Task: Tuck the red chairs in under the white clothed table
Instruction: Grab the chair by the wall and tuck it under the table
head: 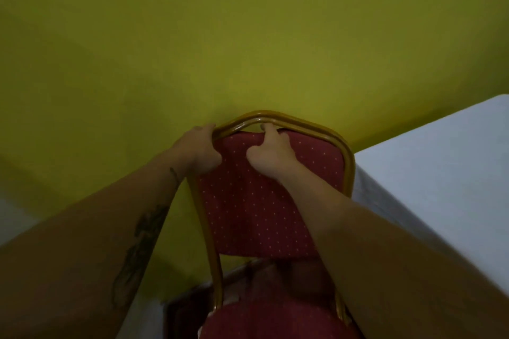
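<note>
A red chair [256, 209] with white dots and a gold metal frame stands right in front of me, its backrest facing me and its seat at the bottom edge. My left hand [197, 153] grips the top left corner of the frame. My right hand [271, 153] holds the top of the backrest, one finger hooked under the gold top bar. The white clothed table [429, 173] lies to the right, its edge touching or very near the chair's right side.
A yellow-green wall [248, 36] fills the view behind the chair. A dark wooden skirting board [187, 297] runs low behind the chair legs. A pale floor strip shows at the lower left.
</note>
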Tool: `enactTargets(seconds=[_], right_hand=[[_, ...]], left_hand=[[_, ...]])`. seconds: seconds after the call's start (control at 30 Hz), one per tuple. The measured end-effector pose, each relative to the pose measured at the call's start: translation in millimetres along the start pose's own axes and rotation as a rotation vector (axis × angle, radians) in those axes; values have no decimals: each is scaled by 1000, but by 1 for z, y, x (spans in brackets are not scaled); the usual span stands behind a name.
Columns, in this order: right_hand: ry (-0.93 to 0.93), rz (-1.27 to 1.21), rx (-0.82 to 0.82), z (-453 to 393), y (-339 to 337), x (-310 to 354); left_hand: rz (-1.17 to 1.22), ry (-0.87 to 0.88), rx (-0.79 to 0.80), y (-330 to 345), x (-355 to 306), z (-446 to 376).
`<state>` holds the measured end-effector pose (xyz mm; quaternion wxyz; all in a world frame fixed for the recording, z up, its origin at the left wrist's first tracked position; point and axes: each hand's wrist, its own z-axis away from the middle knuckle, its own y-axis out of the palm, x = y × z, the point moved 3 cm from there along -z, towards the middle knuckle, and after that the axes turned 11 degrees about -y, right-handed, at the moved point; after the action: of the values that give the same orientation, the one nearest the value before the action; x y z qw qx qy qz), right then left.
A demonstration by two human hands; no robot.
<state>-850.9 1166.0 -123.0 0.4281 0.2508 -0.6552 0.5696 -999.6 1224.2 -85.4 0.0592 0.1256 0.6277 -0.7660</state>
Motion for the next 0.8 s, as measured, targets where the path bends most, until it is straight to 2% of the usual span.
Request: enactTargets(seconds=[0.2,0.27,0.4,0.53,0.63,0.73,0.8], right_hand=[[8,5,16,-7,10,2],[11,15,34,-7,16,2],[10,-18,121,0,33,11],[-1,-52,183,11,56,31],[-2,-61,123,14,87,47],[96,-56,47,14,108,63],[149,-21,1,13,118,72]], left_hand=[[-13,8,-58,18,22,-22],[-29,14,-32,15,28,-21],[-122,-56,6,8,48,-12],[-131,-106,-25,-1,79,-2],[-45,-134,-49,-1,109,6],[157,-105,-10,6,133,12],[188,-65,-22,8,145,17]])
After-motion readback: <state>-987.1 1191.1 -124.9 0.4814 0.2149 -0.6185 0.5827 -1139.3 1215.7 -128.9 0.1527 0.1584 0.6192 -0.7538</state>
